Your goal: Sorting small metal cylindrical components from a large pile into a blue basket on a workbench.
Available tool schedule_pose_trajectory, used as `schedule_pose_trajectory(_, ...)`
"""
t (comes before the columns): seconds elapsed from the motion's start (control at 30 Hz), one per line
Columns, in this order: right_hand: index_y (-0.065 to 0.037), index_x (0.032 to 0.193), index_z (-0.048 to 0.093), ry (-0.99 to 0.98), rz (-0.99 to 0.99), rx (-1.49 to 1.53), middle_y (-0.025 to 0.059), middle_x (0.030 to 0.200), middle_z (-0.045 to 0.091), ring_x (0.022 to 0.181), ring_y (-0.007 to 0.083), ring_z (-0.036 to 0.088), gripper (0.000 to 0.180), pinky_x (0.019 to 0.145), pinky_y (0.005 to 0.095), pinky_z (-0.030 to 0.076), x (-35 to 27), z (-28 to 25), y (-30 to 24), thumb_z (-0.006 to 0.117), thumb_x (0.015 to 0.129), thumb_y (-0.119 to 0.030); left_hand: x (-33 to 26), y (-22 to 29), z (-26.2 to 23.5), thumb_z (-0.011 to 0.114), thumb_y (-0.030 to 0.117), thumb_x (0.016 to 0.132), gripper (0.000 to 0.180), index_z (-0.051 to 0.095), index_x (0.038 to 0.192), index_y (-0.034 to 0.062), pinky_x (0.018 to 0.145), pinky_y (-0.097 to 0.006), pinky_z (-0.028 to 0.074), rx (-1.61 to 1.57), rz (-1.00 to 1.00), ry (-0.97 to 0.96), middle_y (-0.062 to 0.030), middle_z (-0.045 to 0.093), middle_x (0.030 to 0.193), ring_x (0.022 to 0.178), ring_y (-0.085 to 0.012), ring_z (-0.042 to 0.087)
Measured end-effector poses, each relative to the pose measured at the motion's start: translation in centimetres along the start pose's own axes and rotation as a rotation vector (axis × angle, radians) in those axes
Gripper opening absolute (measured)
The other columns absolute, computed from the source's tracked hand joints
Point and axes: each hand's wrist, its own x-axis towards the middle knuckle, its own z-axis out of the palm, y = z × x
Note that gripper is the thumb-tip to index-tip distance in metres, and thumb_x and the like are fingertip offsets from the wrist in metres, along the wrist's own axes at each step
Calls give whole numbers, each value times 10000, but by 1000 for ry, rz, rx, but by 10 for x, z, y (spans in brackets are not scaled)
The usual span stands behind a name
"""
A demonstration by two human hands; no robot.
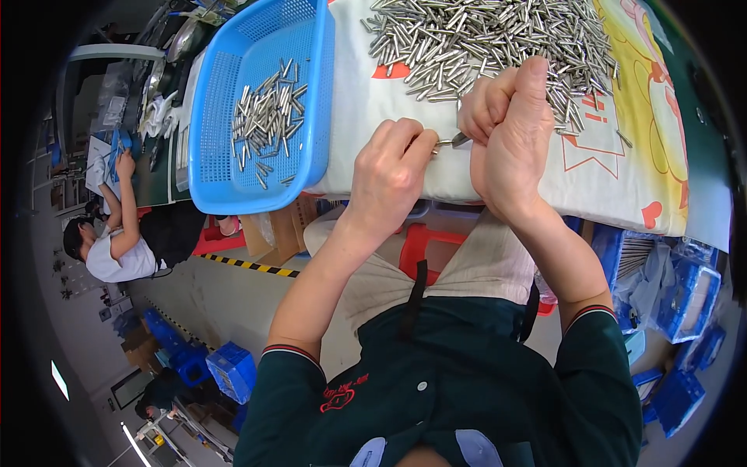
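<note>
Cloth: a white printed fabric sheet [622, 167] with red and yellow cartoon patterns covers the bench beneath both hands and hangs over the edge toward the person's lap.
Basket: a blue perforated plastic basket [226, 93] sits to the left of the left hand, near it but not touching, and holds a small scatter of short silver pins [268, 117].
Pile: a wide heap of short silver metal pins [482, 39] lies on the cloth just beyond the right hand, whose thumb reaches up to its near edge.
Right hand: the right hand [510, 132] is curled closed, thumb raised, with the fingers wrapped round a small grey metal tool [461, 140] whose tip pokes out toward the left hand.
Left hand: the left hand [389, 175] is loosely closed, fingertips pinched on a thin silver metal pin [441, 143].
Pin: slim, shiny, straight, mostly hidden by the fingertips; it lies between the two hands, its free end meeting the tool tip.
Co-worker: another person in a white top [117, 249] sits far to the left of the left hand.
</note>
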Motion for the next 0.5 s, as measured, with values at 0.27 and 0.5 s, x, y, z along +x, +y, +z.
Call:
schedule_pose_trajectory(0.27,-92,573,310,-14,-112,-127,-23,507,271,456,80,239,471,422,248,210,-3,14,7,418,954,-346,2,-3,-1,586,-53,599,215,583,806,4,544,-317,447,-11,44,-11,-76,501,764,657,-217,508)
schedule_pose_trajectory(0.5,-77,544,333,-17,-158,-203,-18,491,313,456,75,262,486,423,251,211,-4,10,13,439,948,-324,3,-2,-1,591,-57,598,213,588,801,9,545,-323,450,-1,58,-17,-73,510,764,664,-219,518)
